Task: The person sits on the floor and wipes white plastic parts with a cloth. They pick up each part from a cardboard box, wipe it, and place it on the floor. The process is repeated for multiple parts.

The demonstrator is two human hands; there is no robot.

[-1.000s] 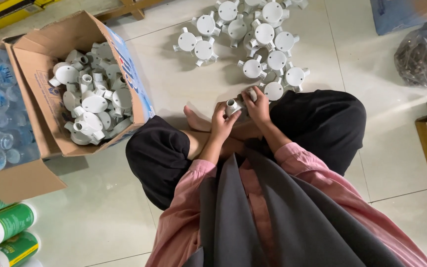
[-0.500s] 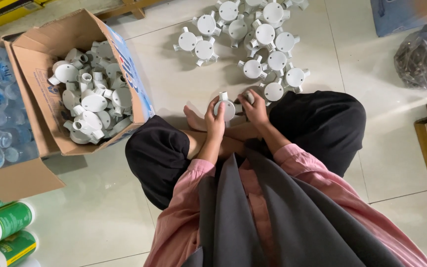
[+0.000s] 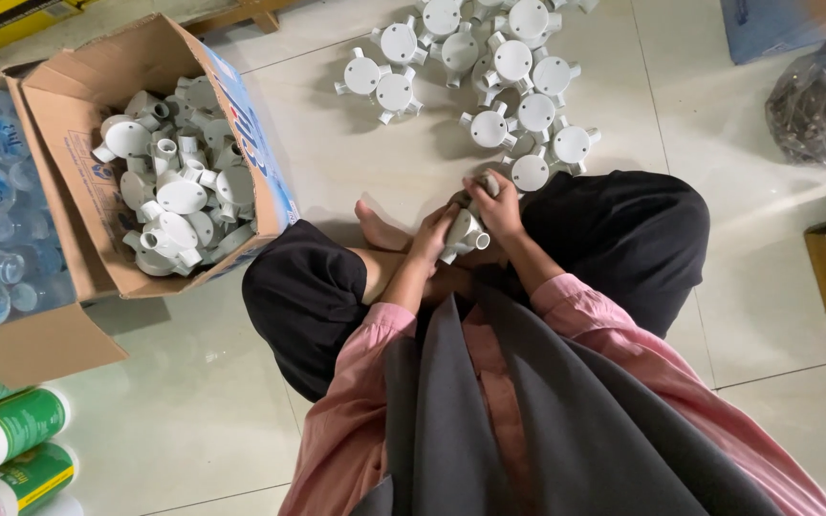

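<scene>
Both hands, left point(image 3: 432, 234) and right point(image 3: 501, 205), close their fingers around one white fitting point(image 3: 464, 232) between them, behind the box point(image 3: 69, 96).

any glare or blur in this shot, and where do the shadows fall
Head view: sharp overall; soft sheen on the floor tiles; shadows fall left of the box and beneath the white fittings; the hands are slightly soft, dim.

1. The pale tiled floor point(image 3: 193, 401) carries everything.
2. An open cardboard box point(image 3: 97, 191) of white round fittings sits at left.
3. Loose white fittings point(image 3: 489, 67) cluster at top.
4. Green-labelled cans point(image 3: 11, 444) lie lower left.
5. A plastic bag point(image 3: 819, 105) rests at right.
</scene>
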